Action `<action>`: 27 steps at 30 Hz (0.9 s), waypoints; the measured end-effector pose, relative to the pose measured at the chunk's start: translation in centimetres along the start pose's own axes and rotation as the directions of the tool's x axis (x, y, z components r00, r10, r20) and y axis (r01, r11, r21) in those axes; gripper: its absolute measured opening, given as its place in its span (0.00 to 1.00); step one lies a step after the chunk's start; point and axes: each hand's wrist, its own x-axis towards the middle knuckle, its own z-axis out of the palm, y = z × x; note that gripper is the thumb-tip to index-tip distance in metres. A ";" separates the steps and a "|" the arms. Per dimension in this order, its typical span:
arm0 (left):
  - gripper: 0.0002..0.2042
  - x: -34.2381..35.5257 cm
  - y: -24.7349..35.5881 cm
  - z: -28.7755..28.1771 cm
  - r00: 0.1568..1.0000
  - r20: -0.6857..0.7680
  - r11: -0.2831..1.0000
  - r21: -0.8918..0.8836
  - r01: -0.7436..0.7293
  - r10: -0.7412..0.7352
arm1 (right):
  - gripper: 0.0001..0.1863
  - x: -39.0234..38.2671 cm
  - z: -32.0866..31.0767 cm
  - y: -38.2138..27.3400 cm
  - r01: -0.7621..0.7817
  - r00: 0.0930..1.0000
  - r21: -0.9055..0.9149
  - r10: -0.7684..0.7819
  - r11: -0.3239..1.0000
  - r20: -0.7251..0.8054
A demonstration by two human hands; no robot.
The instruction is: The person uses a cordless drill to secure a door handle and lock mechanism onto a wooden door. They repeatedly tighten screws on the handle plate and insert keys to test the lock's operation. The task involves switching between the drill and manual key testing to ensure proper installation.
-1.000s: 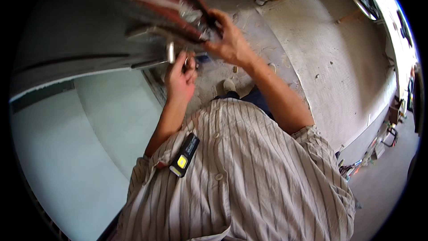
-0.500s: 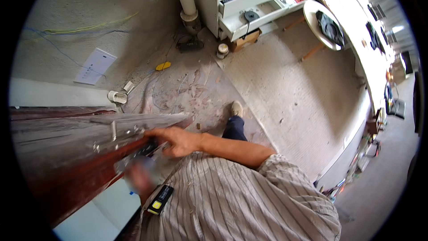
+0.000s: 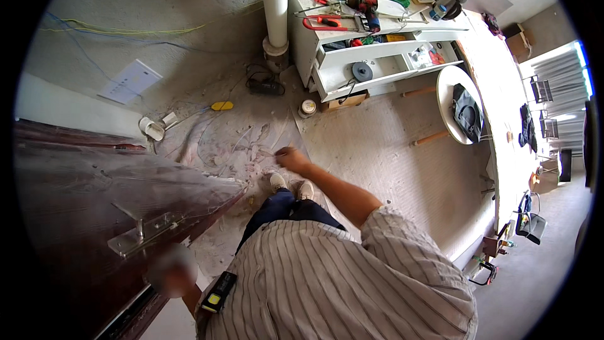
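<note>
A dark red door (image 3: 60,214), partly covered in cloudy plastic film, fills the lower left. Its metal lever handle on a long plate (image 3: 141,233) faces up toward me. My left hand (image 3: 173,271) is beside the door edge, just below the handle plate. It is blurred, so its fingers cannot be made out. Away from the door, over the dusty floor, hangs my right hand (image 3: 293,159), its fingers curled in. Whether anything small is inside them is hidden. A small black work light (image 3: 219,292) with a yellow lamp is clipped to my striped shirt.
Debris (image 3: 245,151) litters the floor in front of my shoes. A white cabinet (image 3: 302,38) with open drawers carries a drill (image 3: 365,7) and other tools. Nearby are a white pipe (image 3: 275,6), a tin (image 3: 307,108), a black power adapter (image 3: 267,87) and a round stool (image 3: 447,88).
My right hand has left the door edge and moved right, over the floor. My left hand has shifted slightly down and left. The door's handle plate now shows more fully, and both shoes are visible.
</note>
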 end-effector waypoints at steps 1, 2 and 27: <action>0.15 0.4 0.7 -0.3 0.999 -0.036 0.998 0.059 -0.004 0.006 | 0.17 0.6 -2.5 1.3 -0.100 0.988 0.133 0.114 0.986 -0.101; 0.15 0.9 1.3 -0.7 0.996 -0.086 0.991 0.130 -0.018 0.030 | 0.17 0.8 -5.9 2.8 -0.119 0.981 0.171 0.142 0.978 -0.131; 0.13 -0.8 -1.7 -2.7 0.212 0.694 0.169 -0.130 0.977 -0.688 | 0.39 29.2 -61.9 -9.8 -0.403 0.668 -0.449 -0.079 0.798 -0.740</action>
